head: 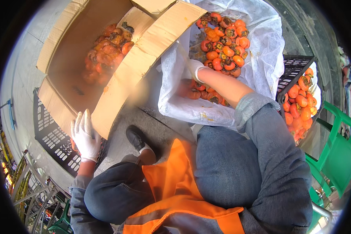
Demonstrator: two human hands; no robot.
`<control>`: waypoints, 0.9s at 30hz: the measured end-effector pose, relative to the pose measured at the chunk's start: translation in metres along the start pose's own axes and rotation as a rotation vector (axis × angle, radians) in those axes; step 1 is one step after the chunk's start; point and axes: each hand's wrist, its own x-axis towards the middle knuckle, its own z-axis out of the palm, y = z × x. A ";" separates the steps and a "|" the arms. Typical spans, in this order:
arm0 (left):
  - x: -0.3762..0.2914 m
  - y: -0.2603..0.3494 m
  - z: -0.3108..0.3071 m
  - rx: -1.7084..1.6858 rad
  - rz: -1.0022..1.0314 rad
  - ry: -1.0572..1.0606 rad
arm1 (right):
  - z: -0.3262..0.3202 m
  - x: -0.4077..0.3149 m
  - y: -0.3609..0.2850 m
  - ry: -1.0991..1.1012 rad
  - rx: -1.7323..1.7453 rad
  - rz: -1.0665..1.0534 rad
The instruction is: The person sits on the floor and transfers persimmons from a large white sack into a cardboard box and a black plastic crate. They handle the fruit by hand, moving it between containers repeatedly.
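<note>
My left hand [86,136], in a white glove, rests with its fingers straight and slightly apart on the near corner of a large cardboard box [152,49]. Its thumb is not clearly seen. Soft, squashed persimmons [105,55] lie in a heap inside that box. My right hand [194,68], also gloved, reaches down into a container lined with white cloth [263,49]. Orange-red persimmons [226,51] lie beyond this hand, and more persimmons [206,92] on its near side. Its fingers are blurred and partly hidden, so I cannot see whether they hold a fruit.
A black plastic crate [52,137] stands beneath the box. At the right, another black crate [295,70] holds more persimmons [301,102], near a green plastic chair [336,146]. My shoe [136,137] is on the grey floor between box and lined container. Metal frames [38,193] stand at lower left.
</note>
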 end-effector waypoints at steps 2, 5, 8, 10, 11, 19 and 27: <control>0.000 0.000 0.000 0.014 -0.012 -0.010 | 0.007 0.006 0.000 0.053 -0.082 0.007; 0.001 0.000 0.000 0.014 0.021 0.020 | 0.001 0.011 -0.001 0.150 0.134 0.013; 0.000 -0.001 0.000 0.014 0.007 -0.004 | -0.025 0.001 0.001 -0.038 0.037 0.046; -0.001 -0.002 0.000 0.019 -0.001 -0.019 | -0.042 -0.016 0.005 -0.131 0.544 0.158; -0.002 -0.002 0.001 -0.002 0.007 -0.008 | -0.048 -0.026 0.008 -0.148 0.613 0.245; -0.001 -0.004 0.000 -0.020 0.013 0.003 | -0.050 -0.043 0.002 -0.205 0.756 0.318; -0.002 -0.004 0.001 -0.022 0.010 0.003 | -0.010 -0.048 -0.030 -0.178 -0.750 -0.223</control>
